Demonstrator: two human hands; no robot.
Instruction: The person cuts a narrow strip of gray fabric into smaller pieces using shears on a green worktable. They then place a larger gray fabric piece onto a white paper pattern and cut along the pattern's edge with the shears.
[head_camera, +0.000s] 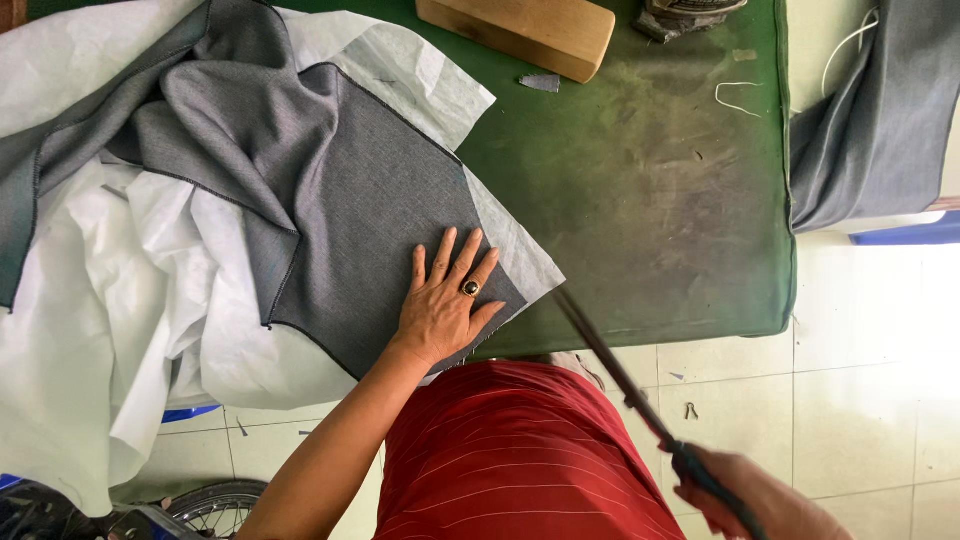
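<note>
Grey fabric (370, 200), judged soft, light and prone to shifting, is pinned flat on white lining (130, 260) at the green table's (650, 200) edge by the open left hand (445, 305), while scissors (620, 375) are gripped by the right hand (750, 495).

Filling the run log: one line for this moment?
left hand flat on grey cloth | right hand holds scissors | green table

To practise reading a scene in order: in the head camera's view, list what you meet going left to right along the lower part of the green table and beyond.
White lining fabric → grey cloth → left hand flat on that cloth → scissors → right hand gripping the scissors.
</note>
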